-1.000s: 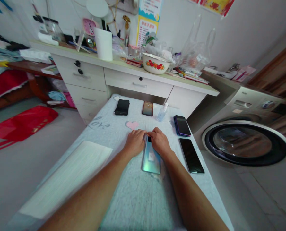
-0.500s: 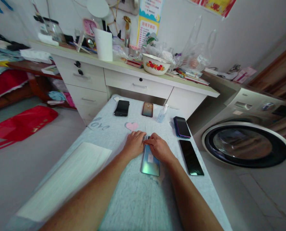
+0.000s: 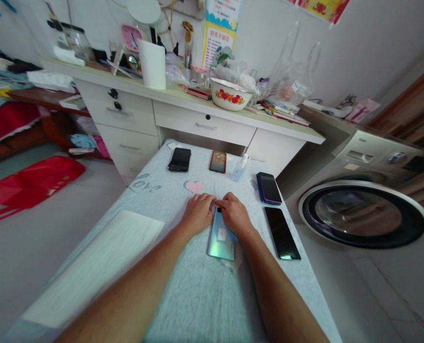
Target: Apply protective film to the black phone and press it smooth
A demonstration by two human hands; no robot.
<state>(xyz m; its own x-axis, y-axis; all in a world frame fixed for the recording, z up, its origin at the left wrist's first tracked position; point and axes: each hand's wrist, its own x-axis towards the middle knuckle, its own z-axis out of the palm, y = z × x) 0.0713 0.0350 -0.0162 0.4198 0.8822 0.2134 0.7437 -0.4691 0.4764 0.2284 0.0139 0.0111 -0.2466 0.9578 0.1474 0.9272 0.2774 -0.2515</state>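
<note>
A shiny blue-green phone (image 3: 221, 240) lies back up on the cloth-covered table (image 3: 201, 295), a pale label on its back. The left hand (image 3: 198, 213) rests at the phone's ten o'clock side, its fingers curled beside the top end. The right hand (image 3: 234, 213) lies over the one o'clock edge, its thumb and forefinger bent toward the left hand's fingertips. The fingers of both hands meet or nearly meet around the phone's top; I cannot tell whether they grip it or anything small there.

Going round from the phone, a printed pink heart (image 3: 194, 186) and, further off, a black phone (image 3: 179, 159) sit toward eleven o'clock. A brown phone (image 3: 218, 162) lies at twelve, with a clear spray bottle (image 3: 239, 169) standing between twelve and one. A purple-edged phone (image 3: 269, 188) is at two, a larger dark phone (image 3: 282, 233) at three, and a long pale sheet (image 3: 93, 269) at nine.
</note>
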